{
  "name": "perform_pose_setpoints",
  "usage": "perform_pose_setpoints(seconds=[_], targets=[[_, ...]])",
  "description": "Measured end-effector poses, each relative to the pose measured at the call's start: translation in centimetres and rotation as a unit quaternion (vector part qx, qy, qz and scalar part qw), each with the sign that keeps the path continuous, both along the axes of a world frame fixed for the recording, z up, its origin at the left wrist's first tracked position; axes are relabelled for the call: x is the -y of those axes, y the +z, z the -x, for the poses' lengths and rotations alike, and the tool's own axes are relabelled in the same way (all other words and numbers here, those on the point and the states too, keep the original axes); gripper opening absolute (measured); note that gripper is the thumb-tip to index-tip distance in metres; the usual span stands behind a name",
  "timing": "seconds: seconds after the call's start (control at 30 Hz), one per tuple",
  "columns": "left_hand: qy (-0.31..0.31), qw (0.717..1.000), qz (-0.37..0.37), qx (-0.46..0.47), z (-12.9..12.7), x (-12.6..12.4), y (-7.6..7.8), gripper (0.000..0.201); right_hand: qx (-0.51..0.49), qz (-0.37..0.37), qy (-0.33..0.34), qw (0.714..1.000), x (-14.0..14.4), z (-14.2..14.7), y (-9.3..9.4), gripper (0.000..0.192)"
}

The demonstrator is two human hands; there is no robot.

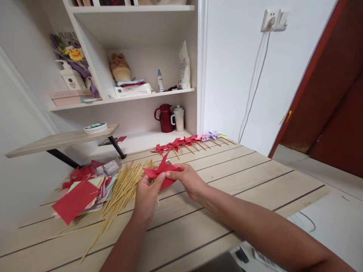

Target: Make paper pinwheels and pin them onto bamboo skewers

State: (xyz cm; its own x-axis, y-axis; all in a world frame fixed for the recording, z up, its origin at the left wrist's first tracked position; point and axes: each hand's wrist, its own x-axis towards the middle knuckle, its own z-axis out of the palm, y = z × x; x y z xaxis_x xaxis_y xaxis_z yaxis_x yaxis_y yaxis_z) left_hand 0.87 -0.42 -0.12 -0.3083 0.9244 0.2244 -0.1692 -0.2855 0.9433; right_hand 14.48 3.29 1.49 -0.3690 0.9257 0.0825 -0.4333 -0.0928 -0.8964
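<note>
Near the middle of the frame, both hands held a folded red paper pinwheel (162, 173) just above the table. The left hand (147, 194) pinched its lower edge with thumb and fingers closed on the paper. The right hand (188, 181) pinched the right side, fingers closed on it too. The fingers hid part of the paper, and it was hard to tell if a stick was already pushed into it.

Left of the hands lay a loose heap of thin bamboo sticks (120, 192), pale and straight. Farther left sat a messy stack of flat paper squares (82, 194), with a big red square on top. A clear plastic bag (109, 167) behind it was hard to make out.

Above the hands, a row of finished pinwheels (193, 141) lay along the far edge of the table, mostly red, with purple and yellow ones at the right end.

The table (244, 177) was light wood with long dark grooves. Behind it stood white shelves (133, 49) with a dark red jug (165, 118), a spotted cup (178, 118) and a soft toy (120, 67). The top shelf was cut off. A white cable (253, 87) hung down the wall at the upper right.
</note>
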Motion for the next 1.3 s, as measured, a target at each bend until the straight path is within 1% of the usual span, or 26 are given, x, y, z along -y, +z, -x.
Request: perform_pose_setpoints(seconds=[0.17, 0.27, 0.47, 0.63, 0.83, 0.93, 1.07, 1.17, 1.3], targets=[[-0.024, 0.999, 0.011, 0.022, -0.1, 0.1, 0.0, 0.043, -0.009, 0.0, 0.003, 1.0, -0.2, -0.1, -0.2, 0.02], [-0.032, 0.999, 0.017, 0.019, -0.1, 0.1, 0.2, 0.041, -0.014, 0.002, 0.002, 1.0, -0.1, -0.1, -0.1, 0.021], [-0.021, 0.999, 0.02, 0.028, -0.1, 0.2, 0.6, 0.043, -0.011, 0.006, 0.005, 1.0, 0.1, -0.1, 0.0, 0.024], [0.01, 0.998, 0.029, 0.053, -0.3, 0.1, 0.4, 0.046, -0.009, 0.019, 0.004, 1.0, 0.1, 0.0, -0.2, 0.027], [0.018, 0.997, 0.054, 0.048, -0.1, -0.1, 0.2, 0.042, -0.002, 0.031, -0.014, 0.999, 0.2, 0.6, -0.9, 0.028], [0.019, 0.996, 0.067, 0.046, 0.1, -0.2, 0.2, 0.041, 0.005, 0.02, -0.017, 1.0, 0.1, 0.6, -1.1, 0.028], [0.028, 0.994, 0.076, 0.073, 0.6, -0.3, 0.3, 0.04, 0.006, -0.014, -0.028, 0.999, -0.4, 0.0, -0.6, 0.031], [0.043, 0.992, 0.077, 0.094, 1.0, -0.4, 0.4, 0.035, 0.011, -0.031, -0.057, 0.998, -0.9, -0.7, -0.2, 0.036], [0.051, 0.989, 0.078, 0.111, 1.3, -0.6, 0.2, 0.031, 0.041, -0.057, -0.091, 0.993, -1.6, -1.2, -0.1, 0.035]])
